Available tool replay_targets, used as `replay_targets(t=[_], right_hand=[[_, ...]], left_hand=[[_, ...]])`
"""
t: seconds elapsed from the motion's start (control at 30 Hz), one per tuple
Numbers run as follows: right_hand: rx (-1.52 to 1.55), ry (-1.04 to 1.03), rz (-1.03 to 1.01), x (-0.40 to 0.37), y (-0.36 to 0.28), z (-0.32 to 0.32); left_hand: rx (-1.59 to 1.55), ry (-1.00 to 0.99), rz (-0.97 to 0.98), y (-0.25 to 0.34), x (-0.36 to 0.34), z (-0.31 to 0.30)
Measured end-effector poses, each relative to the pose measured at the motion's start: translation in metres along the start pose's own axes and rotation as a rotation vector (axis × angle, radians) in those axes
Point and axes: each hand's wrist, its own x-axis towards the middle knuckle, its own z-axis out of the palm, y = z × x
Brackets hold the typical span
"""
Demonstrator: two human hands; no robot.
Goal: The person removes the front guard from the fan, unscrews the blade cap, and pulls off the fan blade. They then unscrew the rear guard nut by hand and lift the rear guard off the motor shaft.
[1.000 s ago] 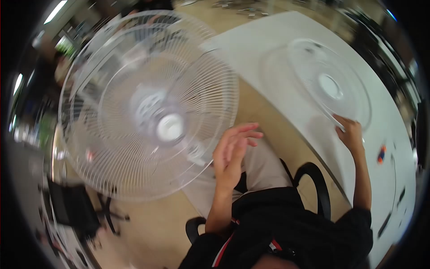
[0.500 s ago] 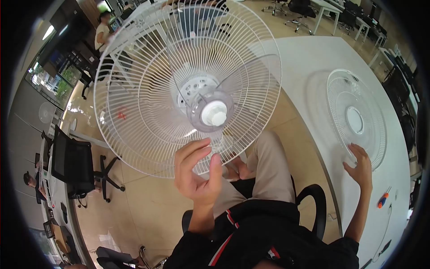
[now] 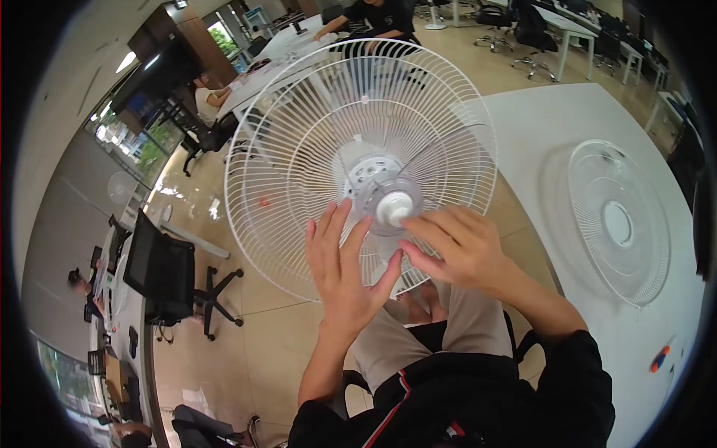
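Two hands at fan hub: left hand open, fingers spread flat on clear blade, gripping nothing; right hand half-curled, tips on white cap, grip unclear. Rear guard, blade mounted; front guard off, lying right on table.

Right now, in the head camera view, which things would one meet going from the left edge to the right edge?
In order: black office chair → left hand → right hand → loose fan grille lying on the white table. The standing fan is left out, since it overlaps both hands.
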Motion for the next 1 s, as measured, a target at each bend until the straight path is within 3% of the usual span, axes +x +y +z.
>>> replay_targets(t=[0.4, 0.7, 1.0], right_hand=[[-0.038, 0.001, 0.058, -0.005, 0.019, 0.037], [0.007, -0.028, -0.119, 0.004, 0.033, 0.04], [0.014, -0.243, -0.301, 0.019, 0.044, 0.033]], left_hand=[[0.17, -0.196, 0.021, -0.018, 0.011, 0.019], [0.226, -0.165, 0.003, -0.013, 0.011, 0.032], [0.185, -0.163, 0.054, -0.022, 0.015, 0.035]])
